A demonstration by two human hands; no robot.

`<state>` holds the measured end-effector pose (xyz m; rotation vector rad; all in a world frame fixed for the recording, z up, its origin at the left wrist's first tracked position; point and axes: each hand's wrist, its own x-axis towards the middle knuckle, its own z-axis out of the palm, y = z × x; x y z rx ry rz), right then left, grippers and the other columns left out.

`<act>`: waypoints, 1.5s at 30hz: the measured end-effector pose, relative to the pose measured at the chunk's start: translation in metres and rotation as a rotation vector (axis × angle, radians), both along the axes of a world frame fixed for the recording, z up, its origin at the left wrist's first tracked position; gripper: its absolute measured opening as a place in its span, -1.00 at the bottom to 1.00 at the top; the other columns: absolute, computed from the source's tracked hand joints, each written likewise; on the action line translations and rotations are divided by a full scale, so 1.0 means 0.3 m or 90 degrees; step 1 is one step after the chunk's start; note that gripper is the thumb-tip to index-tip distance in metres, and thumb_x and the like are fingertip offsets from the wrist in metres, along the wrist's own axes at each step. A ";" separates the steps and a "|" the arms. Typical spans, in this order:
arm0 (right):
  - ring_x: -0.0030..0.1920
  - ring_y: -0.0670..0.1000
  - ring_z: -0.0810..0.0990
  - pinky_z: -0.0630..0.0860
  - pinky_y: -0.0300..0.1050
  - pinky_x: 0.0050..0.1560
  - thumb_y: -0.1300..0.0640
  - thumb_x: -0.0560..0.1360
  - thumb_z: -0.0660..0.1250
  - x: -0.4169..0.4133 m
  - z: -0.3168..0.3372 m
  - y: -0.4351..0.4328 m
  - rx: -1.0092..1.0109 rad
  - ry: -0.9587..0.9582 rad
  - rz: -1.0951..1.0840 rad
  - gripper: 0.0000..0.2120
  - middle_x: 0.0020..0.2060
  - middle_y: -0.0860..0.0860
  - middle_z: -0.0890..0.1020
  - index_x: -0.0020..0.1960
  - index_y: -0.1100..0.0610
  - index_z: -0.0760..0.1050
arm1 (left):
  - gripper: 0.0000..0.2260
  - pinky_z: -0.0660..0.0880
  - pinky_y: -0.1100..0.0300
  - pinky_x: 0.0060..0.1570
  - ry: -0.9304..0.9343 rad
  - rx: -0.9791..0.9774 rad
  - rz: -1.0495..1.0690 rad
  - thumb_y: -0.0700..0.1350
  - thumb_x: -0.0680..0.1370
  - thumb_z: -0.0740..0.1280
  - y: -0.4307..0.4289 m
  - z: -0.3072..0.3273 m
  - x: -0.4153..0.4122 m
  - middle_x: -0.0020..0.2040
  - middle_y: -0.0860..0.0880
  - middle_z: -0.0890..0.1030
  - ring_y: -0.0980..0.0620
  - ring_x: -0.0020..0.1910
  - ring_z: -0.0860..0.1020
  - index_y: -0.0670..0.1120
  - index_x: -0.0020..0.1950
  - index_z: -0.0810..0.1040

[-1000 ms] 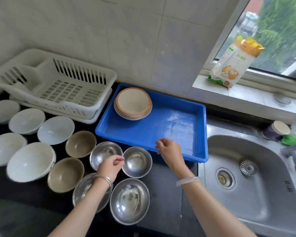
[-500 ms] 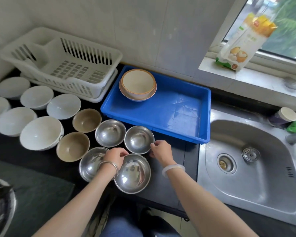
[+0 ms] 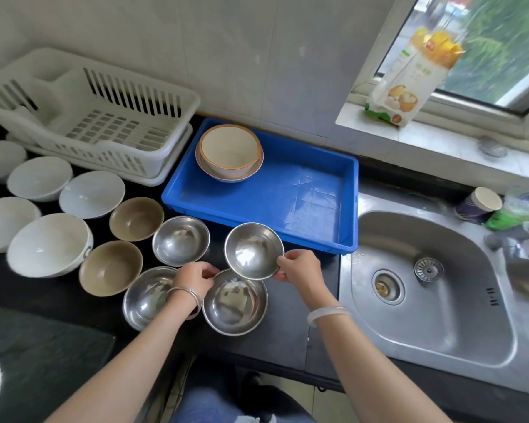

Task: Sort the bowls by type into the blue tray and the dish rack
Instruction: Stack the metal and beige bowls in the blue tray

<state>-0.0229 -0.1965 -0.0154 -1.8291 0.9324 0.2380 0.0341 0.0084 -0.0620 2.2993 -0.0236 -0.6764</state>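
My right hand point(image 3: 300, 270) grips the right rim of a small steel bowl point(image 3: 252, 250) and holds it tilted just above the counter, at the near edge of the blue tray point(image 3: 287, 193). With curled fingers, my left hand point(image 3: 193, 277) pinches the far-left rim of a larger steel bowl point(image 3: 234, 303) that sits on the counter below. Two cream bowls point(image 3: 229, 151) are stacked in the tray's far-left corner. The white dish rack point(image 3: 104, 129) stands to the left of the tray with nothing in it.
Two more steel bowls point(image 3: 180, 239) point(image 3: 147, 297), two brown bowls point(image 3: 136, 218) point(image 3: 110, 267) and several white bowls point(image 3: 49, 244) crowd the dark counter on the left. A steel sink point(image 3: 425, 285) lies to the right, with a cup point(image 3: 478, 204) behind it. A carton point(image 3: 409, 80) stands on the window sill.
My right hand came back from the tray, took the small steel bowl by its rim and lifted it. My left hand moved onto the larger steel bowl's rim.
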 end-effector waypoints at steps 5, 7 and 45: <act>-0.41 -0.10 0.67 0.65 -0.17 -0.17 0.27 0.44 0.26 -0.054 0.023 -0.015 -0.034 -0.003 0.020 -0.86 -0.33 0.10 0.68 -0.18 0.29 0.58 | -0.86 0.49 0.12 0.07 -0.002 -0.069 0.078 -0.27 0.44 0.38 -0.052 -0.009 0.013 -0.04 -0.12 0.69 -0.05 0.00 0.61 -0.16 -0.03 0.65; -0.35 -0.04 0.69 0.65 -0.10 -0.13 0.26 0.43 0.25 -0.075 0.017 -0.012 -0.060 0.005 0.029 -0.86 -0.29 0.15 0.69 -0.18 0.31 0.57 | -0.87 0.48 0.17 0.01 0.003 -0.087 0.105 -0.26 0.44 0.39 -0.066 -0.014 0.017 -0.06 -0.09 0.69 0.02 -0.06 0.59 -0.11 -0.06 0.65; -0.27 -0.04 0.66 0.64 -0.18 -0.25 0.11 0.52 0.35 -0.055 -0.099 0.027 0.109 -0.067 -0.105 -0.87 -0.17 0.15 0.67 0.03 0.04 0.63 | -0.79 0.54 0.23 -0.22 0.238 -0.334 0.140 -0.23 0.55 0.26 -0.095 0.070 0.119 -0.01 -0.11 0.55 -0.05 -0.01 0.53 -0.14 0.19 0.49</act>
